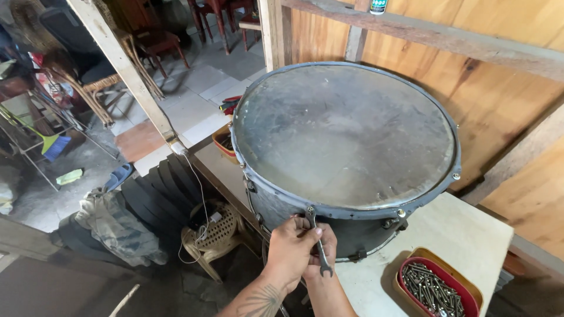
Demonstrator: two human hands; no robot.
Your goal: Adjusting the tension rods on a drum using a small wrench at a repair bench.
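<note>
A large drum (pixel 343 141) with a scuffed, grey, dusty head and a dark metal hoop rests on a pale worktable (pixel 464 235), filling the centre of the view. At its 6 o'clock rim, a small metal wrench (pixel 316 242) sits on a tension bolt, pinched by the fingers of the left hand (pixel 292 249), while the right hand (pixel 322 253) lies tucked behind it, fingers curled closed against the wrench's lower end. At 4 o'clock from the drum, a red oval tray (pixel 437 289) nested in a yellow one holds a heap of dark screws and bolts. At 9 o'clock, an orange bin (pixel 222 142) stands touching the shell. Below the table edge sit a woven basket (pixel 216 235) and stacked dark slats (pixel 158 196); plywood walls (pixel 499 100) close in behind.
</note>
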